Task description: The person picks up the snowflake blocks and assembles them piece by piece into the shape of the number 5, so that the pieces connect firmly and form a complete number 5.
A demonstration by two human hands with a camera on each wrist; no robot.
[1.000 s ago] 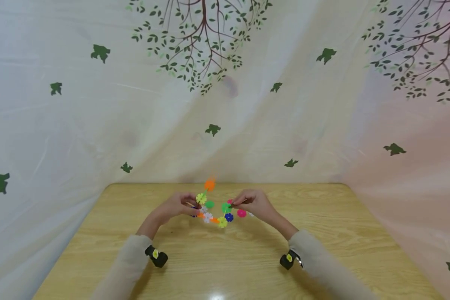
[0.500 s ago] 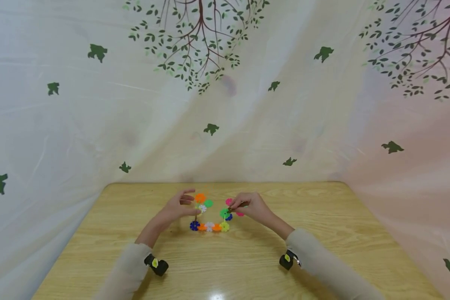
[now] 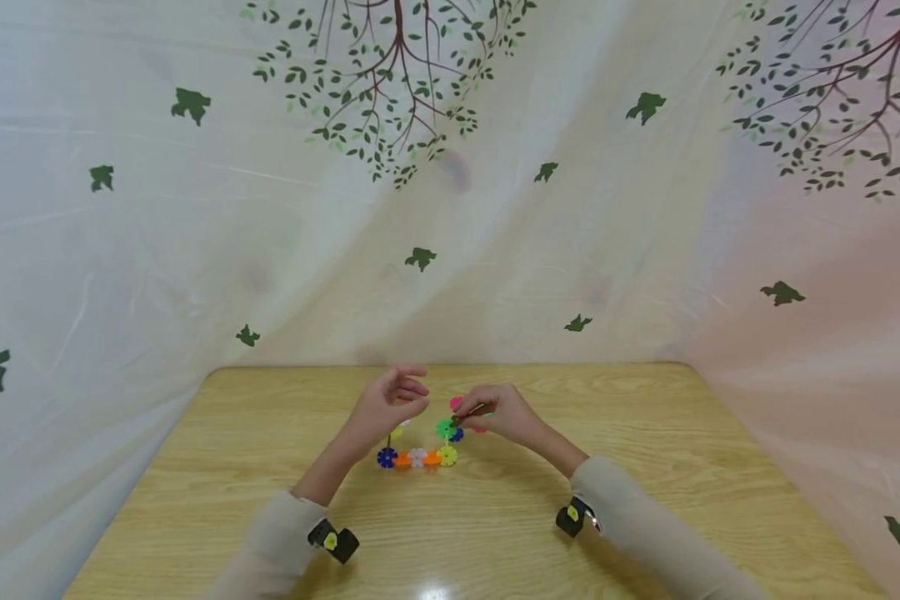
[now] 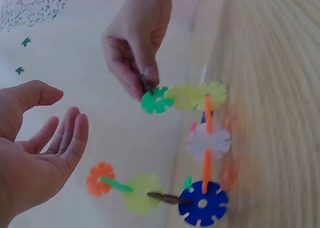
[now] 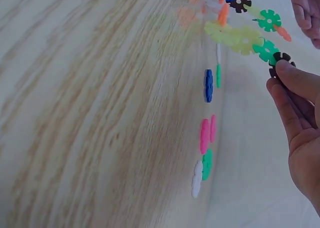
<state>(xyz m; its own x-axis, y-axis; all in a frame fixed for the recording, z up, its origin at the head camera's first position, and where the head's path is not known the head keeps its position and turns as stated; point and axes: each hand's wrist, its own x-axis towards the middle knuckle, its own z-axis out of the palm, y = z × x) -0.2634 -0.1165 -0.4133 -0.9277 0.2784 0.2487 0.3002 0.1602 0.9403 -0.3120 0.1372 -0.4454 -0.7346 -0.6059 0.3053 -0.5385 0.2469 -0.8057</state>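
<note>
A U-shaped chain of slotted plastic snowflake discs stands on the table, with a blue disc [image 4: 202, 203] and a yellow disc [image 3: 447, 455] at its bottom corners. Orange discs and a white disc [image 4: 209, 142] join those corners. The right side rises to a green disc [image 4: 157, 100], joined to a dark brown disc [image 5: 281, 64]. My right hand [image 3: 510, 417] pinches that brown disc between thumb and fingers. On the other side the chain ends in an orange disc [image 4: 100, 179]. My left hand [image 3: 390, 408] hovers apart near that side, fingers loosely bent, holding nothing; it hides that end in the head view.
Loose discs lie on the wooden table [image 3: 645, 467] beyond the chain, including a blue disc [image 5: 208, 86], a pink disc [image 5: 204, 136] and a white disc [image 5: 197, 179]. A printed cloth [image 3: 307, 275] hangs behind the table's far edge.
The chain has come down onto the table. My left hand has let go of its left side and moved right, over that end. The right hand keeps its pinch, nearly still.
</note>
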